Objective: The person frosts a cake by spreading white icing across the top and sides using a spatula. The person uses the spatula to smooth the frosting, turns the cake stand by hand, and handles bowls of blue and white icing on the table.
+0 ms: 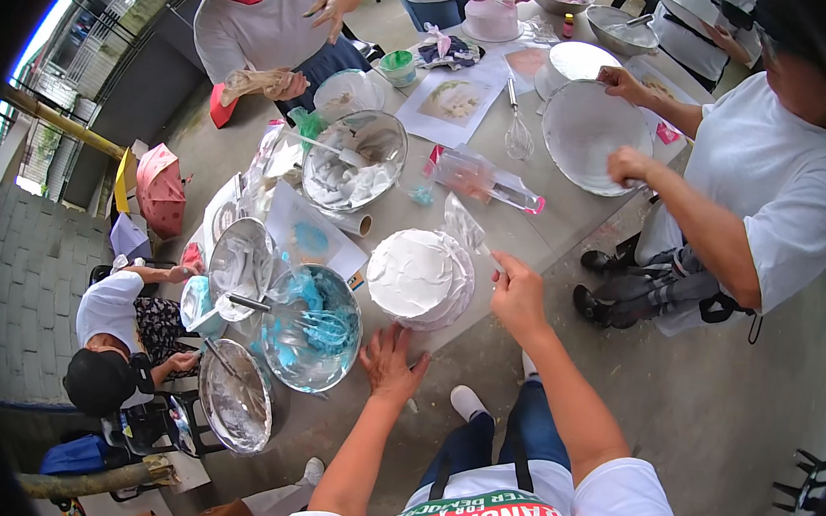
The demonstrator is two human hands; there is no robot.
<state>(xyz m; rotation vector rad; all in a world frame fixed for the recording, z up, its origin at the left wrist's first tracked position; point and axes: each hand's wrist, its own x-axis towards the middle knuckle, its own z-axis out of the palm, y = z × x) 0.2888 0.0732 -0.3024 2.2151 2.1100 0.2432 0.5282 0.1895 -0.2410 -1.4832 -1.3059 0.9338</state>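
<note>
A round cake (418,276) covered in white frosting stands near the table's front edge. Its top looks uneven, with ridges in the frosting. My left hand (391,363) lies with its fingers spread at the cake's near side, touching or close to its base. In my right hand (519,295) is the handle of a spatula (464,223). The spatula's blade, smeared with white, is tilted up just beyond the cake's right side. Whether the blade touches the cake, I cannot tell.
Left of the cake stands a bowl of blue frosting (311,347) with a whisk. Other metal bowls (355,161) hold white frosting. A whisk (518,130) and printed sheets (453,99) lie farther back. A person at right grips a big bowl (592,136); others work around the table.
</note>
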